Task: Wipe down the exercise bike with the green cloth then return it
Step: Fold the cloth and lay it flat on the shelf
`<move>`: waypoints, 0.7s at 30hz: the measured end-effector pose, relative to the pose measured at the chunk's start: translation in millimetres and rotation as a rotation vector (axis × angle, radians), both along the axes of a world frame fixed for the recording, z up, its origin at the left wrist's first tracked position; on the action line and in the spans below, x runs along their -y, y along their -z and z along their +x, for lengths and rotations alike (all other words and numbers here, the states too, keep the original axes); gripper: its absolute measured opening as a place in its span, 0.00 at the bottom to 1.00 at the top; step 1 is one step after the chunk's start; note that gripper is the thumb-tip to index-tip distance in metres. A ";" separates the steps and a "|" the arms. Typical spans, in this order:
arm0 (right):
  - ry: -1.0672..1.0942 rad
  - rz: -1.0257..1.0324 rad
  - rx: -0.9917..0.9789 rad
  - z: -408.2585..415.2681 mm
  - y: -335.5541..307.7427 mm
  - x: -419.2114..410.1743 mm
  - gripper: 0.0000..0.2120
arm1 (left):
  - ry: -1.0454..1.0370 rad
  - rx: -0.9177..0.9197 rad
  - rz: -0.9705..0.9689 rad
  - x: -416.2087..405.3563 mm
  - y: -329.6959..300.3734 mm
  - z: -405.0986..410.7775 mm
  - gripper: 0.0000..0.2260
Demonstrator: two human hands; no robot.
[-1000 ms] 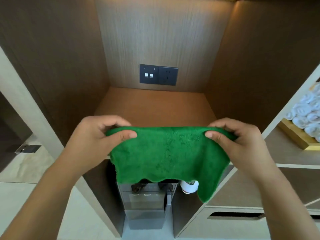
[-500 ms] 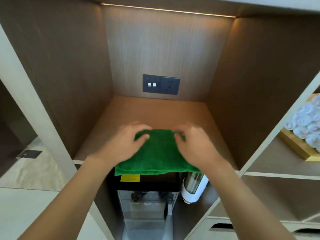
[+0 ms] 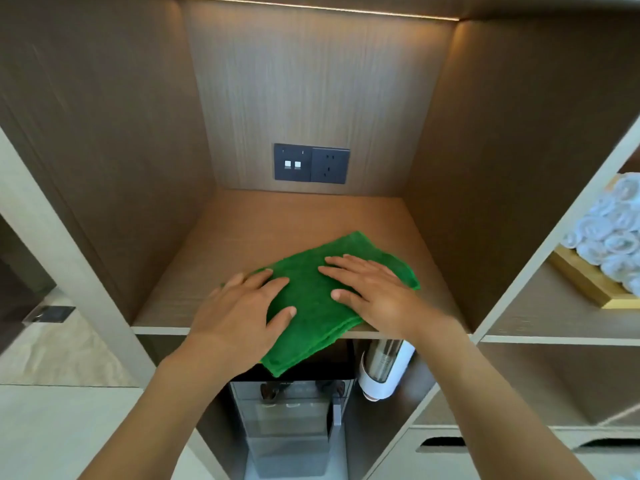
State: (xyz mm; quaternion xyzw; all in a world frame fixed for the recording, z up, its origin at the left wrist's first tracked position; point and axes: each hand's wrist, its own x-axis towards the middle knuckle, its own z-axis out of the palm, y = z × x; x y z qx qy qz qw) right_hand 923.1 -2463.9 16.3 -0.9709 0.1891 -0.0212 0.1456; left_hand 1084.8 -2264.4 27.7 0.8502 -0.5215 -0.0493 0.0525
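Observation:
The green cloth [image 3: 313,299] lies folded on the wooden shelf [image 3: 277,220] of an open cabinet niche, its near corner hanging over the shelf's front edge. My left hand [image 3: 242,306] rests flat on the cloth's left side, fingers spread. On the right side of the cloth my right hand [image 3: 370,289] presses down flat, fingers apart. Neither hand grips the cloth. The exercise bike is out of view.
A dark socket and switch panel [image 3: 311,163] sits on the niche's back wall. Below the shelf stand a water dispenser [image 3: 287,420] and a cup holder [image 3: 384,370]. Rolled white towels [image 3: 613,237] fill a wooden tray [image 3: 585,282] on the right shelf.
The cloth went from hanging stretched between both hands to lying folded on the shelf. Both hands let go of its edges and now lie flat on top of it.

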 end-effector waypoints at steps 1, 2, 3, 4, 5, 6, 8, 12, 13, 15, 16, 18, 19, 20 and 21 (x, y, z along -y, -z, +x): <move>0.027 0.009 -0.009 -3.9 -4.0 9.6 0.25 | -0.023 0.020 0.030 -4.9 -7.4 -8.1 0.27; 0.066 -0.002 -0.012 -9.4 -8.1 16.2 0.24 | -0.050 0.040 0.020 -10.6 -14.7 -15.9 0.23; 0.108 -0.026 0.000 -16.2 -10.9 19.8 0.23 | -0.077 0.060 -0.018 -15.2 -20.5 -21.7 0.19; 0.147 -0.051 0.035 -23.8 -12.7 18.9 0.21 | -0.095 0.059 -0.070 -16.9 -24.1 -25.3 0.19; 0.172 -0.069 0.102 -30.2 -12.3 15.0 0.19 | -0.106 0.048 -0.132 -15.9 -23.6 -26.0 0.20; 0.177 -0.074 0.186 -34.4 -10.6 7.9 0.17 | -0.104 0.024 -0.192 -12.9 -21.6 -24.5 0.20; 0.158 -0.035 0.311 -34.1 -4.8 -10.0 0.14 | -0.008 -0.038 -0.306 -2.4 -9.4 -17.2 0.11; 0.160 -0.017 0.308 -20.1 19.3 -29.4 0.18 | 0.192 -0.125 -0.252 24.2 21.3 -5.4 0.20; 0.159 -0.033 0.310 -19.2 23.5 -30.2 0.20 | 0.201 -0.116 -0.241 27.1 25.9 -4.7 0.22; 0.151 -0.044 0.283 -23.8 27.4 -30.1 0.22 | 0.201 -0.116 -0.241 27.5 33.6 -3.7 0.28; 0.144 -0.042 0.247 -28.4 27.5 -29.9 0.24 | 0.206 -0.118 -0.253 25.8 36.0 -4.1 0.30; 0.119 -0.050 0.162 -39.4 29.1 -29.5 0.31 | 0.207 -0.093 -0.243 21.4 40.7 -4.8 0.33; 0.108 -0.063 0.129 -44.6 29.3 -29.6 0.35 | 0.208 -0.060 -0.228 19.4 42.4 -5.4 0.33; 0.100 -0.075 0.104 -48.5 29.8 -29.6 0.37 | 0.215 -0.025 -0.218 17.3 43.6 -6.7 0.33; 0.092 -0.086 0.084 -51.6 30.0 -29.7 0.38 | 0.230 0.010 -0.231 14.8 44.9 -8.3 0.33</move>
